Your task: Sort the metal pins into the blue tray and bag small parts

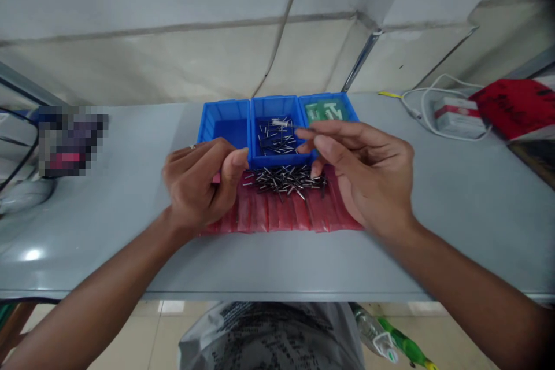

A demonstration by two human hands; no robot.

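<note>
My right hand (368, 167) pinches a thin, dark rod with a whitish end (284, 124) between thumb and fingers, above the middle blue bin (274, 162). My left hand (202, 182) is closed, its thumb pressed against the curled fingers; whatever it holds, if anything, is hidden. Thin black-and-silver pins (277, 143) lie loose inside the middle bin. Between my hands, a heap of similar pins (286, 179) rests on a red plastic sheet with ridged pockets (277, 217).
The left blue bin (228, 105) adjoins the middle one. The right bin (323, 96) contains green-and-white packets (325, 111). White cable, a small box (460, 117) and a red item (515, 107) lie at right. Below the table edge are a grey printed bag (273, 338) and bottles (377, 332).
</note>
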